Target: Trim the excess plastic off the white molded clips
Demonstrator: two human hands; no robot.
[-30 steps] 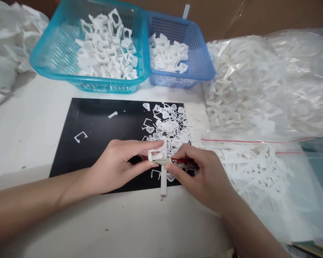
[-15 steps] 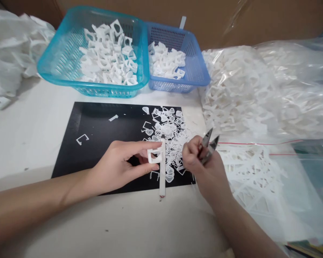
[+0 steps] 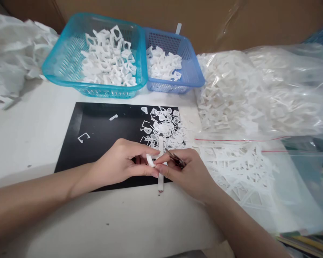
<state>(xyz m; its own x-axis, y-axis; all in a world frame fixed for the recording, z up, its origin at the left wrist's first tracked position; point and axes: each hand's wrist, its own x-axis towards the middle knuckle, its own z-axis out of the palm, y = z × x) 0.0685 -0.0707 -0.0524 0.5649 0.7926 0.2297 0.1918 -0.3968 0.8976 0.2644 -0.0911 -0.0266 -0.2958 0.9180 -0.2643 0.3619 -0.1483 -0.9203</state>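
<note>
Between the thumb and fingers of my left hand (image 3: 126, 161) is a small white plastic part (image 3: 150, 160), turned so that its narrow side shows. The thumb and forefinger of my right hand (image 3: 190, 170) meet at the same part. Tucked in that right hand is a pair of nippers (image 3: 177, 159), mostly covered by the fingers. Beneath both hands lies a white stick with a dark tip (image 3: 160, 141), on a black mat (image 3: 99, 143). White plastic scraps (image 3: 168, 125) are heaped on the mat's right side.
Behind the mat stand a turquoise basket (image 3: 61, 79) and a blue basket (image 3: 190, 68), both holding white parts. Clear bags of white parts (image 3: 228, 89) lie at the right, with another bag (image 3: 13, 57) at far left. A flat bag of lattice-like white pieces (image 3: 239, 179) lies right front.
My right hand has moved left to the white part, and the nippers have turned down into the palm. The part has been turned in my left fingers, its open frame now edge-on.
</note>
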